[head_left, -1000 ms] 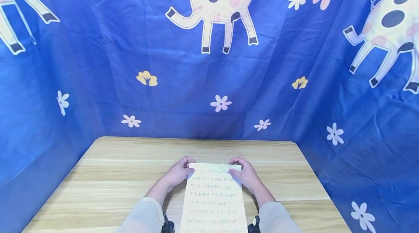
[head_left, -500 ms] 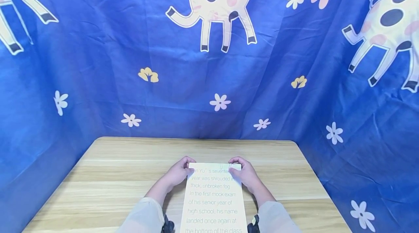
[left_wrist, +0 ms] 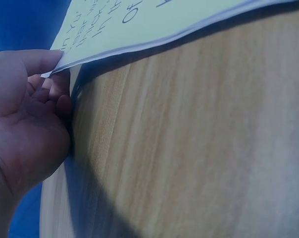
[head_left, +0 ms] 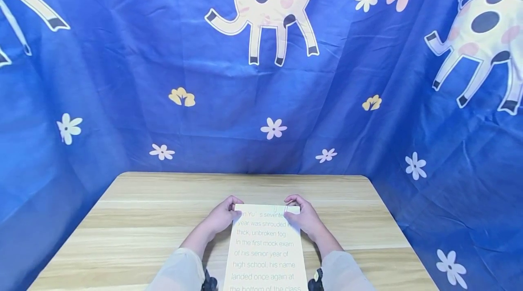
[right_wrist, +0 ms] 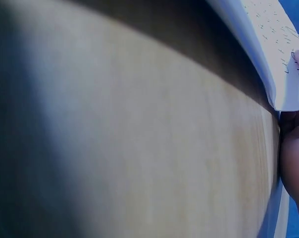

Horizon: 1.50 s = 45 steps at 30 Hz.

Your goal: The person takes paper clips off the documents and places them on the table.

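Observation:
A thin stack of paper sheets (head_left: 265, 248) printed with large English text is held over the table, and its lower end runs out of the head view. My left hand (head_left: 222, 215) pinches the top left corner, thumb on the printed face and fingers curled behind. At the top right corner my right hand (head_left: 307, 219) pinches in the same way. A wire paper clip (head_left: 275, 209) shows at the top edge beside the right thumb. In the left wrist view, layered edges of the paper (left_wrist: 164, 25) bow above the wood. The right wrist view catches only part of the right hand (right_wrist: 295, 153).
The wood-grain table (head_left: 143, 218) has rounded far corners. A blue curtain (head_left: 220, 114) with cows and flowers surrounds it at the back and both sides. Dark wrist devices (head_left: 209, 280) sit at both sleeves.
Both hands keep the same grip on the paper. The head view has drifted slightly, so the curtain pattern and the paper appear a little further left.

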Available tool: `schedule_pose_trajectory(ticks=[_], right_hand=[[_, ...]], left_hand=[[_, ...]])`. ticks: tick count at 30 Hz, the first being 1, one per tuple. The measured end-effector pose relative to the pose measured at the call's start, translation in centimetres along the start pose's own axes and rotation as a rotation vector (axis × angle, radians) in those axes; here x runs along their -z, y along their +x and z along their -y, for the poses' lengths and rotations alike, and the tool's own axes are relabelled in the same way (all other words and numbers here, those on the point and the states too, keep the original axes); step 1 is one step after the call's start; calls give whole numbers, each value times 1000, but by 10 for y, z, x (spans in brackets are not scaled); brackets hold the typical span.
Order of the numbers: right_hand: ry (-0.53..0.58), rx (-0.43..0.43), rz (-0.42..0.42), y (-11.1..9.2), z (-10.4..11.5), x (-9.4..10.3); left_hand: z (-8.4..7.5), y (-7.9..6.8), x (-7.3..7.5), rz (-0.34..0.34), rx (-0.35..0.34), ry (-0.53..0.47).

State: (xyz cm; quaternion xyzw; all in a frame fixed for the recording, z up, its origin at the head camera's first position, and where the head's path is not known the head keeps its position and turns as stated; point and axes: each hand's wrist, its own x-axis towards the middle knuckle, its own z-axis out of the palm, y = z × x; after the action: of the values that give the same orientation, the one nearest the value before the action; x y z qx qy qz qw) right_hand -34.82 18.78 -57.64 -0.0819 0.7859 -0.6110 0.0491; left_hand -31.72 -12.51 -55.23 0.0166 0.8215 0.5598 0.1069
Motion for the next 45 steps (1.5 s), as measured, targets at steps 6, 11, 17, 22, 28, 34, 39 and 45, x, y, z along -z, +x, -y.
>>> schedule_pose_trajectory(ticks=[6,11,17,22,28,34,39,45], right_hand=[[-42,26,7,2,0,-1],[-26,24,-12,4,1,-2],[-1,22,-20,5,1,-3],[-24,43,-32,4,1,-4],[-37,45,-53,4,1,-3],[-42,26,-61,2,2,-3],[-34,22,-53,1,0,-1],[-47,30,-30,-1,0,1]], left_hand=[[2,5,2,4,4,3],[2,8,5,13,-1,10],[2,11,6,12,-11,7],[2,10,5,14,-12,-8],[1,8,4,5,-18,2],[0,5,2,-1,-22,1],[0,2,-1,-4,-25,-2],[0,0,-3,-8,-17,-10]])
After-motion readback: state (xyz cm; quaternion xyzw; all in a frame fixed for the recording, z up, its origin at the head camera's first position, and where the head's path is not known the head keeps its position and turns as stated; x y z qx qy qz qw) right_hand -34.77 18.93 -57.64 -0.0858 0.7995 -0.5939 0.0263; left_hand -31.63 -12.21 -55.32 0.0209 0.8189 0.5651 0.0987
